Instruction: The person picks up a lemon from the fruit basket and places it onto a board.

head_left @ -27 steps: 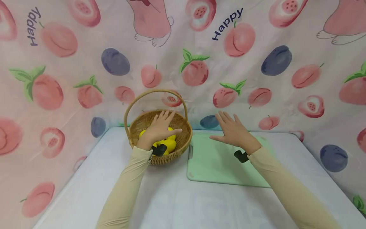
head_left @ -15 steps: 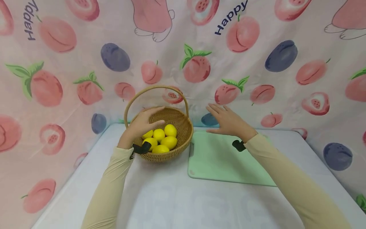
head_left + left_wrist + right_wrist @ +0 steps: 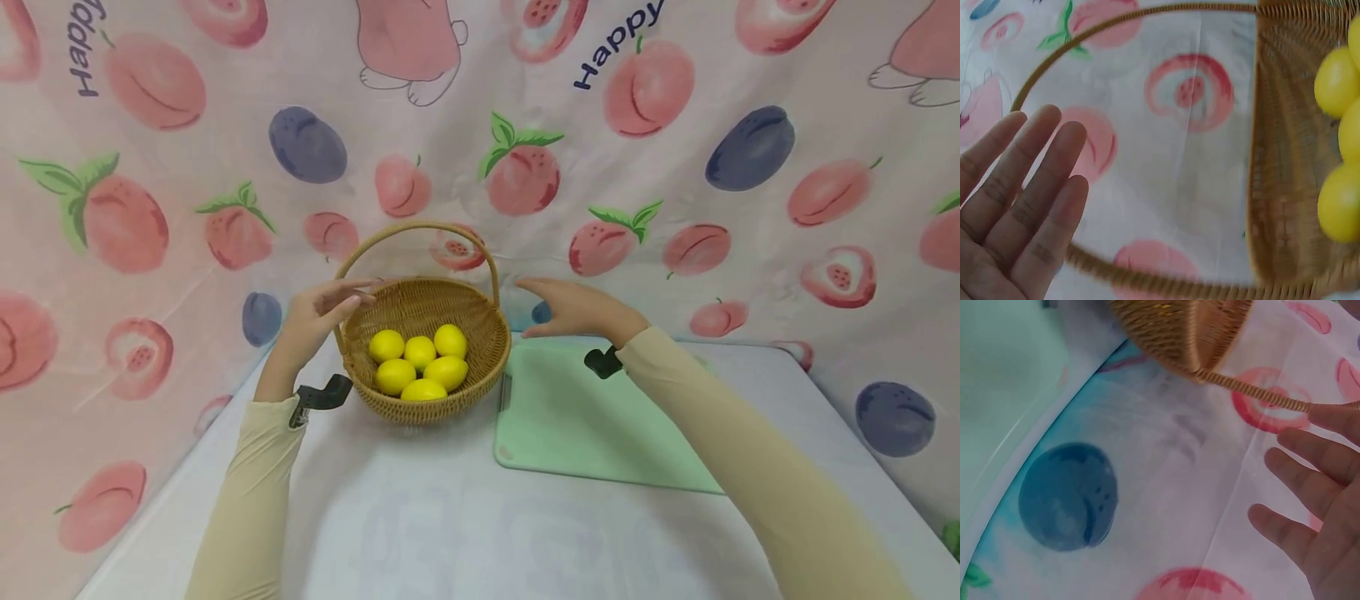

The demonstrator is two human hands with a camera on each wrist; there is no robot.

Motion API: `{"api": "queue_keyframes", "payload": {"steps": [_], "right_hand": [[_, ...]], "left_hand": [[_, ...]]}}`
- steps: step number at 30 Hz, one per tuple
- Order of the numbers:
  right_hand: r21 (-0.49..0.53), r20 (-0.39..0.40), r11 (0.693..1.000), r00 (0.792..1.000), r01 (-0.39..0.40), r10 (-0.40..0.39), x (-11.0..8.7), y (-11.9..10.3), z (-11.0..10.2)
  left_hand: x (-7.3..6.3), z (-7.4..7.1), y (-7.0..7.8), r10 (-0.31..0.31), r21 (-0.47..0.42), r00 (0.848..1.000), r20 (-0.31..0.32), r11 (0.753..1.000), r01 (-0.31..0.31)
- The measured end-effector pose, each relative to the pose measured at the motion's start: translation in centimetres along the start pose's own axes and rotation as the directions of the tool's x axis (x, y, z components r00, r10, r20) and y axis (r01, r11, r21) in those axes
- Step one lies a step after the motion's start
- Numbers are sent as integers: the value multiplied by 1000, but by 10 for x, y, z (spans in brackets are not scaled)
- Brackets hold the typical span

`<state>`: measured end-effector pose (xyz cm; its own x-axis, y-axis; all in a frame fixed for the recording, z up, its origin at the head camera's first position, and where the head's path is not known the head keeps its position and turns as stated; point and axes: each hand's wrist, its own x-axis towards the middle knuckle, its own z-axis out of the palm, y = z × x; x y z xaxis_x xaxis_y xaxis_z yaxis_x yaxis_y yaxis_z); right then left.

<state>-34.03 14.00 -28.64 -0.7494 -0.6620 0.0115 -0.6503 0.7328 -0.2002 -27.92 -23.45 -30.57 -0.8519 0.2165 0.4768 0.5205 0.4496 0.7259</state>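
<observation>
A wicker basket with a tall arched handle stands at the back of the table. Several yellow lemons lie inside it. At the basket's left side my left hand is raised, fingers extended toward the handle, holding nothing. In the left wrist view its spread fingers overlap the handle. My right hand hovers to the right of the basket, over the back of the green cutting board, fingers stretched toward the basket. The right wrist view shows those fingers apart, palm bare, with the fingertips overlapping the handle.
The cutting board lies flat just right of the basket, a grey grip on its left edge. A white cloth covers the table. Directly behind hangs a fruit-printed curtain, and it also borders both sides.
My left hand has moved left from above the lemons to beside the basket, uncovering them. My right hand has shifted left toward the basket and turned more edge-on. Basket and board stay put.
</observation>
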Motion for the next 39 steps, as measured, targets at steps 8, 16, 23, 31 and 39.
{"api": "queue_keyframes", "payload": {"steps": [8,16,23,31,39], "right_hand": [[139,43,990,999,1,-7,24,-10,-6],[242,89,970,994,35,-58,52,-30,-11],[285,142,956,983,69,-114,74,-54,-3],[320,175,939,966,127,-190,95,-72,12],[382,208,913,950,142,-235,114,-80,30]], "left_hand": [[-7,-23,-12,-19,-51,992,-127,999,13],[-2,-21,-22,-111,-117,965,-237,989,86],[-2,-12,-30,-145,-68,989,24,987,146],[-8,-8,-29,-82,-70,991,103,994,89],[-16,-8,-36,-85,-123,990,115,987,99]]}}
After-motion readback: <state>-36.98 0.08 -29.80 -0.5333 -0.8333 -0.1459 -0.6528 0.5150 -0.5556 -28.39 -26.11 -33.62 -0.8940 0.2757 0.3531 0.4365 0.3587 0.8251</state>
